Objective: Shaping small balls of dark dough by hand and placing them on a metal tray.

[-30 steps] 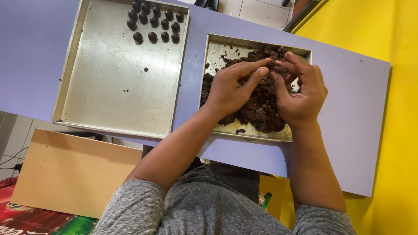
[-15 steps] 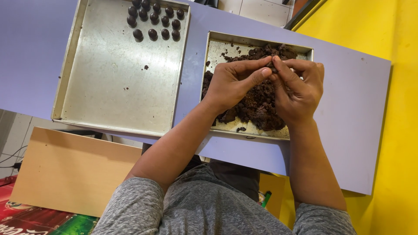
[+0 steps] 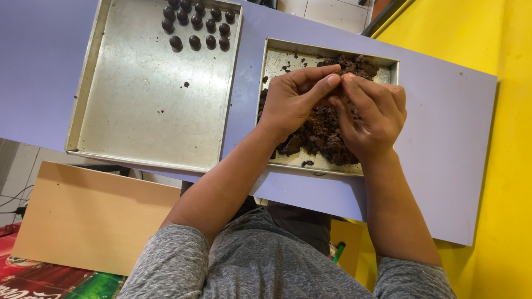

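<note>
Lilac table (image 3: 443,144), slanted in view, yellow floor (image 3: 510,138) to the right of it. Big metal tray (image 3: 138,111) on the table's left part, mostly bare, with rows of dark balls (image 3: 197,25) at its far end. Smaller metal tray (image 3: 277,61) just beside it on the right, holding a crumbly pile of dark brown dough (image 3: 321,135). Both hands over that pile. Left hand (image 3: 291,102) and right hand (image 3: 368,119) curled, fingertips meeting and pinching at a bit of dough; cannot see the piece between them clearly. Wooden board (image 3: 88,216) below the table edge. Grey shirt (image 3: 249,266) at bottom.
</note>
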